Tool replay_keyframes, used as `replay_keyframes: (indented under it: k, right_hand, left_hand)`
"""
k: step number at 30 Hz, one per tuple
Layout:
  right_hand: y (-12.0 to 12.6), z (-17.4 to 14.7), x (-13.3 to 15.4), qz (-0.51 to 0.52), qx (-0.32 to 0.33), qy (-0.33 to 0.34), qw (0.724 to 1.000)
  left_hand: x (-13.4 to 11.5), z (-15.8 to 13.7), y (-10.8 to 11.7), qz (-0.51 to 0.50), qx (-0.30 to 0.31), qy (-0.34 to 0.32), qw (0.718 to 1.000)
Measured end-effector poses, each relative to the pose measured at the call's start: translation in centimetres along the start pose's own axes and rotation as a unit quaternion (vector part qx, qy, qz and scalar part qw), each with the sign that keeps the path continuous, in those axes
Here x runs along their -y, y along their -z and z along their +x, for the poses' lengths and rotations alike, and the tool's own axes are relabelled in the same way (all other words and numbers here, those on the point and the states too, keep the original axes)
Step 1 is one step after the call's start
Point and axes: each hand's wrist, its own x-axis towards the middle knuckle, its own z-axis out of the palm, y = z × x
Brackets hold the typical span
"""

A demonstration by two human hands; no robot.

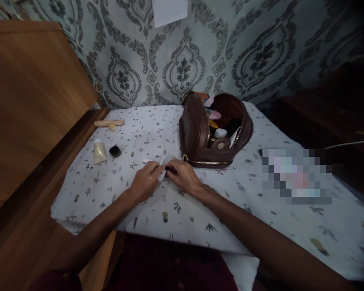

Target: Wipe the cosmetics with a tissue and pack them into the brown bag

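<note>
My left hand is closed on a thin white tissue just above the patterned cloth. Touching its fingertips, my right hand is also closed, around a small dark object whose kind I cannot make out. The tissue lies between the two hands, partly hidden by the fingers. Right behind my right hand stands a brown cosmetic bag, unzipped, with a white-capped bottle and other items inside. Left of my hands are a cream tube and a small black-lidded jar.
A long beige tube and a small round yellowish item lie at the back left. A blurred-out phone-like device rests on the right. The white printed cloth covers the table, beside a wooden panel on the left.
</note>
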Motion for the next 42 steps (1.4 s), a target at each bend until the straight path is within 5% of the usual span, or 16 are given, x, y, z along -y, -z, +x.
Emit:
replay_keyframes:
  k: [3, 14, 19, 27, 36, 42]
  right_hand:
    - [0.0, 0.0, 0.0, -0.011, 0.002, -0.001, 1.0]
    - [0.2, -0.1, 0.5, -0.036, 0.002, -0.02, 0.999]
    - [0.0, -0.1, 0.5, -0.053, 0.004, -0.022, 0.998]
    - [0.2, -0.1, 0.1, 0.008, -0.007, -0.011, 1.0]
    - [0.0, -0.1, -0.1, -0.037, -0.01, -0.011, 0.999]
    - [0.0, -0.1, -0.2, -0.006, -0.015, -0.012, 1.0]
  left_hand:
    - [-0.4, 0.1, -0.3, 0.052, 0.032, -0.003, 0.998]
    - [3.3, -0.4, 0.6, 0.137, 0.064, 0.153, 0.977]
    - [2.9, -0.2, 0.4, 0.116, 0.038, 0.13, 0.984]
    - [0.3, -0.2, -0.7, 0.068, 0.009, -0.01, 0.998]
    - [3.8, 0.1, 0.2, 0.086, 0.037, 0.132, 0.987]
    - [1.9, 0.1, -0.4, 0.042, 0.029, 0.07, 0.996]
